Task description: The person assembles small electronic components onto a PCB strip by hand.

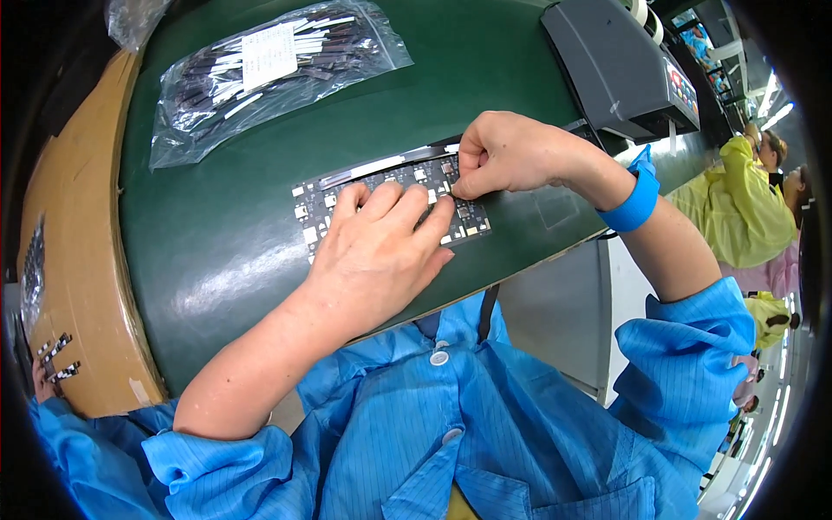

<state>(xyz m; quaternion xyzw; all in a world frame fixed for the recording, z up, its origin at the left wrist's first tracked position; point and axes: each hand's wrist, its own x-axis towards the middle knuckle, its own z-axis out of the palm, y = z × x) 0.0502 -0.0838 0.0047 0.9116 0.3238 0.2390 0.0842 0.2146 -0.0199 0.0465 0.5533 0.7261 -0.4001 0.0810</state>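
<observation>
The black printed circuit board panel (433,173) lay on the green worktop (217,234), its populated face upward and both hands over it; a narrow white-and-black strip (381,165) ran along the panel's far edge.

The left hand (381,234) was unclenched — palm down, fingers bent, their tips resting on the middle of the panel; it gripped nothing visible. The right hand (511,156), over the panel's right end, was curled with thumb and forefinger drawn together; whether a small part was pinched between them could not be told. A blue wrist strap (640,199) circled the right wrist.

Beyond the panel, to its left, lay a clear plastic bag (347,65) of black and white strip-like pieces; beyond it to the right stood a dark grey machine (598,61) with coloured buttons; well left of the panel — a cardboard box (78,234).
</observation>
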